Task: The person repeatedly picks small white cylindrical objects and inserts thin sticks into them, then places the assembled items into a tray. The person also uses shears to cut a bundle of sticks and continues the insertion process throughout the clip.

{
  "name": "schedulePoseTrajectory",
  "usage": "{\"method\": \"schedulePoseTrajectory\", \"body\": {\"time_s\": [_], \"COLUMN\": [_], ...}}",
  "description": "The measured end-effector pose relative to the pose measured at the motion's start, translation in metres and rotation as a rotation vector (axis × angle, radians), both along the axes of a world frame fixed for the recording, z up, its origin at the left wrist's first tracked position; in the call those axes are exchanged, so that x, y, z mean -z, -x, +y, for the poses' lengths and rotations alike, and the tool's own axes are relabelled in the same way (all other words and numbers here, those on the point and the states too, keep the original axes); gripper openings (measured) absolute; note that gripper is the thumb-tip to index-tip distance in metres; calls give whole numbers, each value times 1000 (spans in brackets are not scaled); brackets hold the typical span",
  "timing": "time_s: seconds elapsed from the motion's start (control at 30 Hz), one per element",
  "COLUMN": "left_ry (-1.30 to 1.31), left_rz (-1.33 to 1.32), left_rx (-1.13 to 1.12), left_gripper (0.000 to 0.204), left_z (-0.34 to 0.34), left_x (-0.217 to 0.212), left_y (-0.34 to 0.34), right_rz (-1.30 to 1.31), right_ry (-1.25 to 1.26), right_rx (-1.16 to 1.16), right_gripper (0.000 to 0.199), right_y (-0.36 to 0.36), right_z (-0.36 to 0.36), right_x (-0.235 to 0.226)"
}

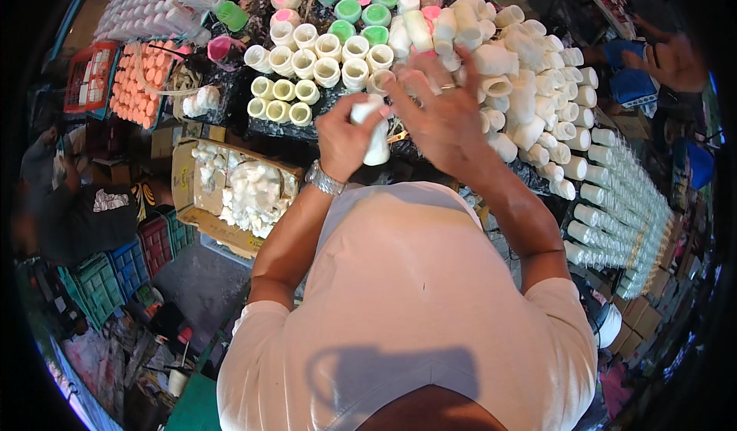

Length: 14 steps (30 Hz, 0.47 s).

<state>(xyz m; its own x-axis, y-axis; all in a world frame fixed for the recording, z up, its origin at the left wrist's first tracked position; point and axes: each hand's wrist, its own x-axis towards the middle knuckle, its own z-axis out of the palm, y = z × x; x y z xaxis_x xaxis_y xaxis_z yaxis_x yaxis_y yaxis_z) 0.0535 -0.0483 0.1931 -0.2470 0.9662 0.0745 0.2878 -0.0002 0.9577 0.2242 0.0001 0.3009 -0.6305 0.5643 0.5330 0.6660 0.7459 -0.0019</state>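
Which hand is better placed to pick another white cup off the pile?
Probably the right hand: it is open, fingers spread, just short of the pile of white cups. The left hand is closed around a white cup, so it is occupied.

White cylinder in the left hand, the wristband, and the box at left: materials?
White cylinder: looks like matte plaster or unglazed ceramic, chalky white with no shine; the look leaves it open. Wristband on the left hand: metal, silvery links with glints. Box: brown corrugated cardboard, folded flaps, dull surface.
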Motion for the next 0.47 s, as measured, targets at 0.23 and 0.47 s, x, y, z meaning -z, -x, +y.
{"method": "schedulePoseTrajectory", "body": {"time_s": [0.23, 0.47], "left_ry": [498, 438], "left_rz": [-1407, -1334], "left_rx": [-201, -59], "left_gripper": [29, 40], "left_z": [34, 33], "left_x": [50, 69], "left_y": [4, -6], "right_rz": [449, -87], "right_ry": [566, 809], "right_rx": [-34, -41], "right_gripper": [17, 22], "right_y": [-15, 17], "right_z": [-9, 6], "right_x": [42, 34]}}
